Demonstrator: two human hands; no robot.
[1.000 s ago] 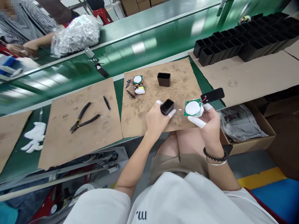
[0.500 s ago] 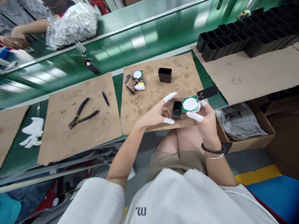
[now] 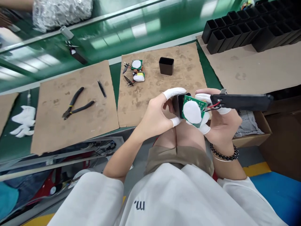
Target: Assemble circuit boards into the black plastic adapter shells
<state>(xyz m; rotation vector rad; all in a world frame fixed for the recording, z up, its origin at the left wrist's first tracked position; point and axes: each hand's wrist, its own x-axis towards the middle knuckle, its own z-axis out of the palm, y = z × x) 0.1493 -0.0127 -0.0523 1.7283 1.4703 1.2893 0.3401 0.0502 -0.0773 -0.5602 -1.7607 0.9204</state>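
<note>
My left hand, with white finger cots on thumb and forefinger, is closed around a black plastic case. In my right hand, also wearing white finger cots, is a green circuit board with a round white pad on its face. Red and black wires join the board to a black end cap that sticks out to the right past my fingers. The board's left edge is at the case's mouth; whether any of it is inside is hidden. Another black case stands upright on the cardboard beyond my hands.
Two more wired circuit boards lie on the middle cardboard sheet. Black-handled pliers and tweezers rest on the left sheet. Rows of black cases stand at the back right. A cardboard box with newspaper is low at right.
My left hand has closed on the black case and lifted it. My right hand has raised and tilted the circuit board, bringing it to the case's mouth. The view has shifted slightly.
</note>
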